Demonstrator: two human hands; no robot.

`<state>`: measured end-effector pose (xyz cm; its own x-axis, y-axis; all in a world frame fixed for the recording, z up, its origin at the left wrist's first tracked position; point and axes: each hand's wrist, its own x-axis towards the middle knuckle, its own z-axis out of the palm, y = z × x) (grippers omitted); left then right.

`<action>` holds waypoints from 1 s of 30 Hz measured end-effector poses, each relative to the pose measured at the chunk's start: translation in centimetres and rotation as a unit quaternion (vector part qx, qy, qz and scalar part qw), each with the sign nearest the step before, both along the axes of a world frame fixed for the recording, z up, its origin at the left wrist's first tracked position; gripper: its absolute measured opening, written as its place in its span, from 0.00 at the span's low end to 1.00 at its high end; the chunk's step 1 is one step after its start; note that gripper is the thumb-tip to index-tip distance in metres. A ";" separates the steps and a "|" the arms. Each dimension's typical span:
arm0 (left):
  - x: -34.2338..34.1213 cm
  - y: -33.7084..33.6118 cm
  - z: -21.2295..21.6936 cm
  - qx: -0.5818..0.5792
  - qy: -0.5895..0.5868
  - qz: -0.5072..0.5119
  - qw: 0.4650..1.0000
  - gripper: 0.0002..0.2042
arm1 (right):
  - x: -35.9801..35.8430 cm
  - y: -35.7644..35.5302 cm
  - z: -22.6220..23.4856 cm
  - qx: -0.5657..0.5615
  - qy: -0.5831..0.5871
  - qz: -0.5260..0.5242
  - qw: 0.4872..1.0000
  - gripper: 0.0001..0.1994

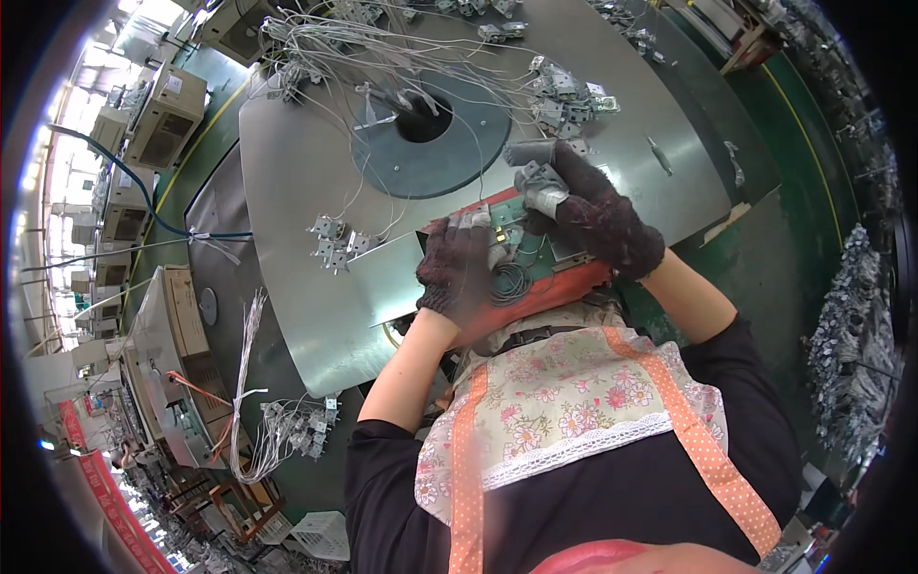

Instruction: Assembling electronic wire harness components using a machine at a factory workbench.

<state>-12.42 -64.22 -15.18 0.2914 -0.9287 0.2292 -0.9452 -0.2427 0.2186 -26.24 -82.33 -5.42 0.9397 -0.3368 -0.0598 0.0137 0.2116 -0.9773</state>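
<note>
Both my hands wear dark knitted gloves with grey-wrapped fingertips. My left hand (455, 260) is bent over the left end of a green work fixture (543, 260) near my waist. Its fingers are closed beside a small metal part (503, 235); what lies under them is hidden. Above the fixture's right side, my right hand (604, 218) is raised with the fingers curled together. Whatever they pinch cannot be made out among the grey wrappings. A coil of thin grey wire (511, 284) rests on the fixture, by a red padded edge (535, 298).
Beyond the fixture, a metal table (316, 287) carries a round dark disc (478, 158) with a central post. Wired metal parts (564, 96) lie beyond my right hand, others (337, 241) to the left. A thin tool (660, 156) lies right. Bundled white wires (247, 383) hang lower left.
</note>
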 end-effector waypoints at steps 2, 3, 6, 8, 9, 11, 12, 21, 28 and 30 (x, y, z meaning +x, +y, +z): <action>-0.1 0.1 0.2 0.016 0.014 -0.003 1.000 0.26 | -0.2 0.3 -0.3 -0.025 -0.004 -0.042 0.999 0.23; -0.1 0.2 0.0 0.013 0.020 0.001 1.000 0.27 | -0.1 0.5 0.0 0.028 0.005 -0.062 0.998 0.23; -0.5 0.3 0.2 0.010 0.019 0.012 1.000 0.28 | -0.1 -0.1 -0.4 0.069 0.015 -0.066 0.995 0.23; -0.6 0.2 0.7 0.011 0.011 0.019 1.000 0.28 | -0.2 -0.3 -0.9 0.057 0.017 -0.049 0.997 0.24; -0.6 0.1 0.8 0.020 0.022 0.020 0.999 0.28 | -0.3 -0.3 -1.1 0.101 -0.014 -0.040 0.994 0.23; -0.5 -0.1 0.8 0.028 0.034 0.023 0.999 0.28 | -0.5 -0.2 -0.9 0.144 -0.044 -0.029 0.988 0.22; -0.3 -0.1 0.6 0.039 0.033 0.019 0.998 0.27 | -0.6 -0.1 -0.2 0.161 -0.051 -0.021 0.985 0.28; -0.1 0.1 -0.5 0.013 0.000 0.003 1.000 0.23 | -0.5 -0.5 2.2 0.385 -0.134 0.083 0.909 0.31; 0.2 0.6 -1.6 0.068 0.020 -0.004 0.997 0.29 | -0.2 0.7 1.3 0.195 -0.092 -0.011 0.976 0.31; -0.1 0.4 -1.2 0.032 -0.004 0.009 0.999 0.28 | 0.2 0.6 0.3 0.185 -0.066 -0.030 0.980 0.31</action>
<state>-12.51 -63.83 -16.37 0.3066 -0.9360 0.1728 -0.9422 -0.2728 0.1944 -26.02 -81.75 -5.10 0.9269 -0.3693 -0.0674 0.1576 0.5458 -0.8229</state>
